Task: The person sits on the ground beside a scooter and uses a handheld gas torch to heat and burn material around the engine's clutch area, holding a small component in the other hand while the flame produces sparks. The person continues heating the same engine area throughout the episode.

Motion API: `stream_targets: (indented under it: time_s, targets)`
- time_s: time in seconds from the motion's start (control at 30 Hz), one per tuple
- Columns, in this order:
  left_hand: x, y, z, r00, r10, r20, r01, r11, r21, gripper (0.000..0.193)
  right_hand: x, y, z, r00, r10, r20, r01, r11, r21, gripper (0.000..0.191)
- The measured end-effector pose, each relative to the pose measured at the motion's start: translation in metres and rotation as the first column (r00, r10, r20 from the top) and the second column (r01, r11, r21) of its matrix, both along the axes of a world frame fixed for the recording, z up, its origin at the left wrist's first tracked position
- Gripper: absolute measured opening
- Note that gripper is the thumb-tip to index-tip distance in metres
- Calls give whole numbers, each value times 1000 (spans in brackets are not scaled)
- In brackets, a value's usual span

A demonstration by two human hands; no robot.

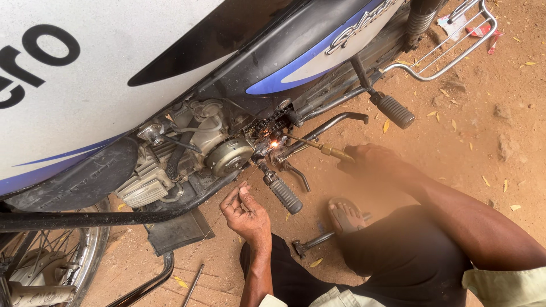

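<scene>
Head view. Nearest the camera are the person's bent knees in dark trousers (398, 256) and a bare foot in a sandal (344, 215) on the red dirt ground (483, 131).

The left hand (245, 213) is raised below the engine, fingers pinched together on a thin filler rod (227, 211). The rod runs up and to the right toward the glowing spot (275, 144); its lower end points down toward the ground.

The right hand (367, 162) is closed around the brass handle of a gas torch (318, 148). The torch tip points left at the glowing spot, which lies on the frame bracket just behind the engine (187, 153), beside the exposed drive chain (272, 122). The hand is slightly blurred.

The motorcycle (114, 74) fills the upper left: white and blue body panels, round engine side cover (228, 157), and a front footpeg (284, 195) with a black rubber sleeve just right of the left hand. A rear footpeg (395, 111) and a chrome guard rail (449, 62) sit upper right, well apart from both hands.

A hammer (311, 243) lies on the ground between the legs, near the foot. A spoked wheel (51, 261) shows at lower left.
</scene>
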State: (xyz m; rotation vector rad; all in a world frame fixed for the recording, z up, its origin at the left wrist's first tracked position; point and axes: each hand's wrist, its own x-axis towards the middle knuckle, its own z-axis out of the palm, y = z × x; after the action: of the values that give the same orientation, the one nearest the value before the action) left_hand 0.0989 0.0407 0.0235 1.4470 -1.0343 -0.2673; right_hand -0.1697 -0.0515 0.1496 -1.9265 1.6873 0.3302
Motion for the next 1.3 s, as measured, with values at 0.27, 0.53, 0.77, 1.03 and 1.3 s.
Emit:
stream_targets:
  time_s: [0.27,0.53,0.77,1.03,1.3]
  targets:
    - [-1,-1,-4,1000,-4,-5,4,1000,6,16,0,1,5,1000,-17,-5,17,999,34,37]
    - [0,-3,-5,1000,-17,1,17,1000,-9,16,-2,-1,-2,1000,19,-2,-19,1000,1,40]
    - [-1,-2,-2,1000,-15,-8,15,1000,-10,16,1,-1,2,1000,-12,16,12,1000,3,40]
    - [0,-5,-7,1000,-18,-3,18,999,-27,16,-3,-3,-4,998,66,-5,-66,998,0,41]
    - [-1,-3,-6,1000,-14,-3,14,1000,-8,15,0,0,5,1000,18,5,-18,1000,4,40]
